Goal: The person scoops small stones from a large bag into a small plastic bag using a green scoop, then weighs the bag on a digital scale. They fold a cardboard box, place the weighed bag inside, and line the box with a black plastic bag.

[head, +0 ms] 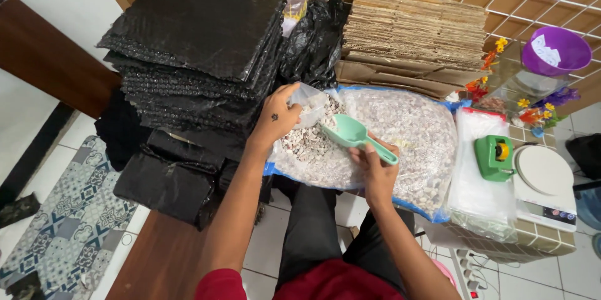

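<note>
Scooping is the step judged to be in hand: a green plastic scoop (358, 137) is clamped at its handle end by the fingers of the right hand (374, 172), and a small clear bag (308, 103) is pinched open at its mouth by the closed fingers of the left hand (275, 117). Both are held just above a large clear sack of small pale stones (410, 134), which is taken here as the landmark. The scoop lies over the sack's left half, its long axis slanted from the handle at the lower right up to the bowl at the upper left, so that the bowl points toward the small bag and almost touches it. The bowl appears empty, though this cannot be told for certain. The next move is judged to call for a dip of the bowl into the stones and a steady tilt into the bag's mouth. Right of the sack, a stack of clear bags (485, 168), a green tape dispenser (494, 156) and a white scale (546, 178) are seen.
</note>
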